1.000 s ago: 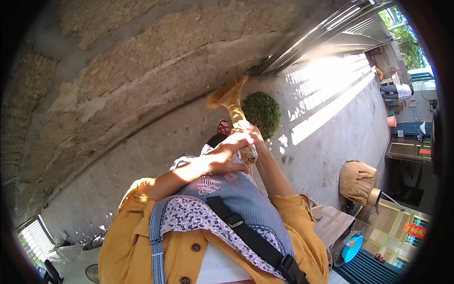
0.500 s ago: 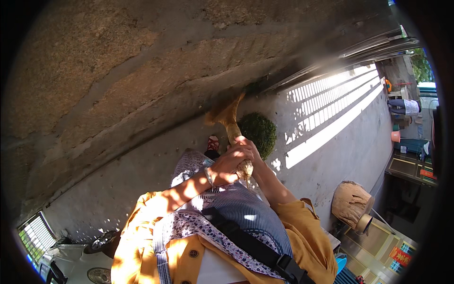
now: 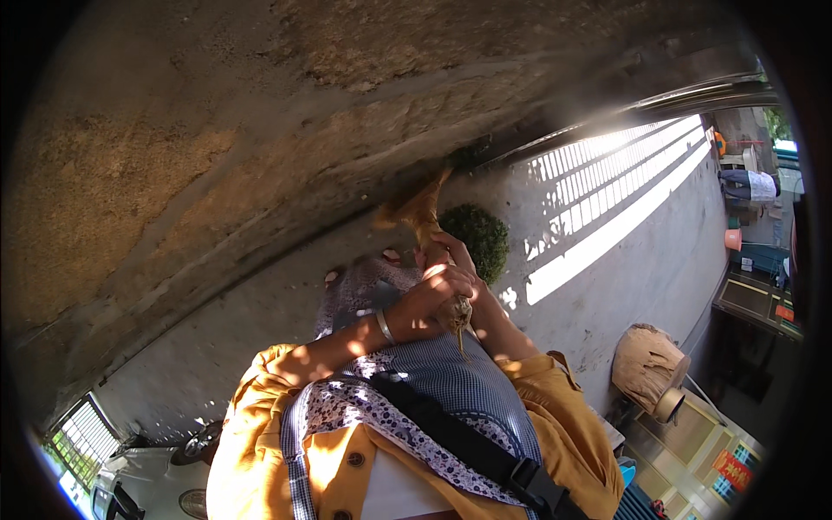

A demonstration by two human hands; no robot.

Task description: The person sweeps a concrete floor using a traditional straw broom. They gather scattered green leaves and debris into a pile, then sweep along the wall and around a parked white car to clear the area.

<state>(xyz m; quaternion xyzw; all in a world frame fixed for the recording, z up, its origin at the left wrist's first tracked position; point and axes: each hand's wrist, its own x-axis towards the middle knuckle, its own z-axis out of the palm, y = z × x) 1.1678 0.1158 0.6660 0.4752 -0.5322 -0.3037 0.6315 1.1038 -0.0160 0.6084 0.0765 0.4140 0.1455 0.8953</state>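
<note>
Grasping one straw broom [image 3: 422, 208] with two hands: clenched round the handle nearer the bristles with the right hand [image 3: 454, 250], and by its butt end with the left hand [image 3: 438, 293]. Fanned out, blurred, at the broom's far end, near the foot of one stone wall [image 3: 217, 165]. Placed just right of the bristles: one round leafy bush [image 3: 478, 241]. Counted besides: one tree stump [image 3: 646, 364] on the right, one other person [image 3: 750, 185] far right, one pale vehicle [image 3: 152, 478] near left. Edged on the left and far side by the wall, with the widest stretch of concrete floor [image 3: 563, 334] between bush and stump, striped farther off by sunlight. Among containers: one pink bucket [image 3: 733, 239] far right, too small to tell what is inside.
</note>
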